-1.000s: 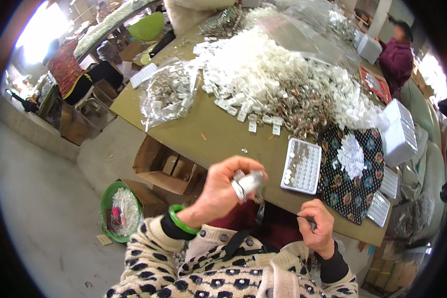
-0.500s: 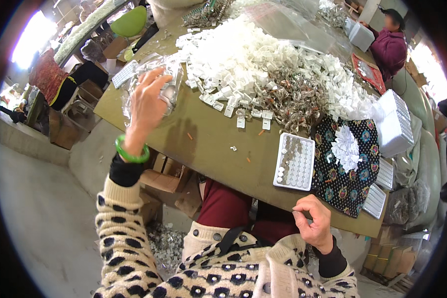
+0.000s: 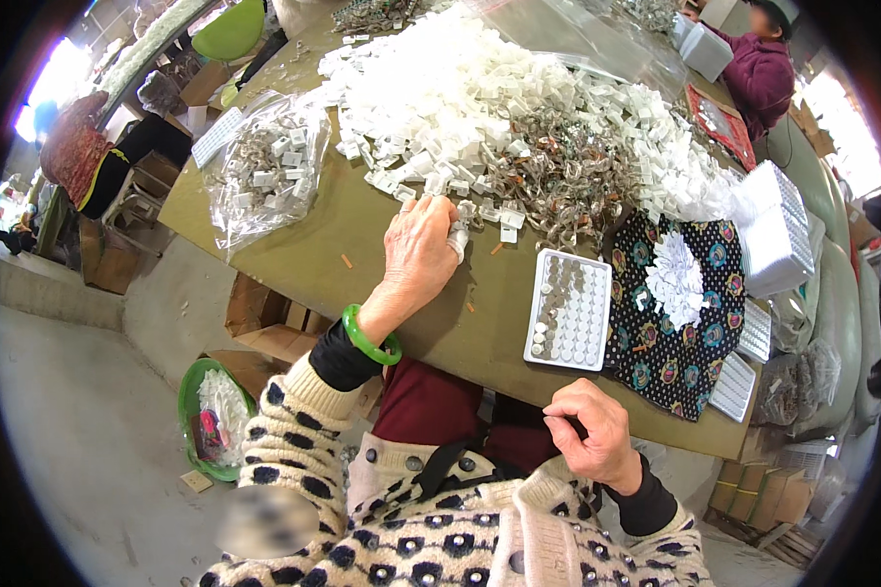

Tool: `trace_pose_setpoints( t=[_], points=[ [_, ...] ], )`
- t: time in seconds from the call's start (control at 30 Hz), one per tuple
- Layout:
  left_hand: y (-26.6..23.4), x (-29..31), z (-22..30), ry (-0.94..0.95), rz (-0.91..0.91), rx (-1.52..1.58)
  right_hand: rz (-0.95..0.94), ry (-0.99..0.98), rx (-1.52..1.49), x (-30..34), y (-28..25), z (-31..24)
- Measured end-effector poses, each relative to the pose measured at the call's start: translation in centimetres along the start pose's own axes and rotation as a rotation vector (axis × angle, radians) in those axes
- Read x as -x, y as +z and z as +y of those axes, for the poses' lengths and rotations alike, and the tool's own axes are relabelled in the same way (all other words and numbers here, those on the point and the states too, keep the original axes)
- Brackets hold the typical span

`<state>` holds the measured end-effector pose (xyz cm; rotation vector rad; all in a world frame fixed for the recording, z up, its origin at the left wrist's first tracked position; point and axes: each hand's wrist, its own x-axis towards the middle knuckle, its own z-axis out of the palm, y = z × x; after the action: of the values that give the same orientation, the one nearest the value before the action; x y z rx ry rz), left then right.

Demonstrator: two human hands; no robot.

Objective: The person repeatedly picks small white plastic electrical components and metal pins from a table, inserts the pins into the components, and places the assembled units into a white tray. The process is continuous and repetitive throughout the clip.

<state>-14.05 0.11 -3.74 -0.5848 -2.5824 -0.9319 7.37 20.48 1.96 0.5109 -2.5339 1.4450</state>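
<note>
My left hand (image 3: 419,252), with a green bangle at the wrist, is at the near edge of a big heap of small white plastic pieces (image 3: 431,88). Its fingers are closed on a small white plastic piece (image 3: 457,240) that shows beside them. Over the table's front edge, my right hand (image 3: 594,430) is curled with thumb and fingers together; what it holds, if anything, is hidden. Just beyond it lies a white tray (image 3: 598,364) with rows of small round pieces, some greyish, some white. Brownish clear pieces (image 3: 558,176) are heaped against the white ones.
A clear plastic bag (image 3: 308,176) of small pieces lies at the table's left. On the right, a dark patterned cloth (image 3: 646,342) bears white slips (image 3: 677,284), beside stacked white trays (image 3: 775,230). A green basket (image 3: 188,411) stands on the floor. A co-worker (image 3: 759,73) sits far right.
My left hand has moved from the plastic bag rightward to the heap's near edge and closed on a white piece. My right hand stays curled. The view has shifted slightly.
</note>
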Motion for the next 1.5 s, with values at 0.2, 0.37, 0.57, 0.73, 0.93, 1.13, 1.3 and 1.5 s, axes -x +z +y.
trace_pose_setpoints(
  t=[0.2,0.37,0.57,0.73,0.93,1.13,1.3,1.5],
  points=[
    [-1.3,0.1,-0.2,-0.037,0.191,0.058,-0.012,-0.038,0.023,-0.7,-0.8,0.1],
    [-3.8,2.7,2.6,-0.159,0.057,0.473,0.033,-0.055,0.078,-2.4,-0.6,-0.7],
    [-5.1,8.2,7.5,-0.523,-0.357,1.452,0.117,-0.054,0.075,-5.1,1.7,-0.1],
    [-4.2,9.3,8.2,-0.252,-0.194,1.564,0.160,-0.123,0.043,-5.9,2.5,0.2],
    [-4.0,10.1,6.6,-0.502,-0.127,1.605,-0.088,0.018,-0.023,-8.2,1.8,-0.4],
    [-3.7,10.1,5.5,-0.592,-0.075,1.695,-0.092,-0.365,0.518,-16.2,3.6,3.9],
    [-3.6,10.0,4.8,-0.617,-0.052,1.683,-0.309,-0.378,0.944,-18.9,7.0,6.0],
    [-3.2,9.9,4.6,-0.628,-0.037,1.699,-0.241,-0.345,0.748,-20.8,5.7,6.9]
  ],
)
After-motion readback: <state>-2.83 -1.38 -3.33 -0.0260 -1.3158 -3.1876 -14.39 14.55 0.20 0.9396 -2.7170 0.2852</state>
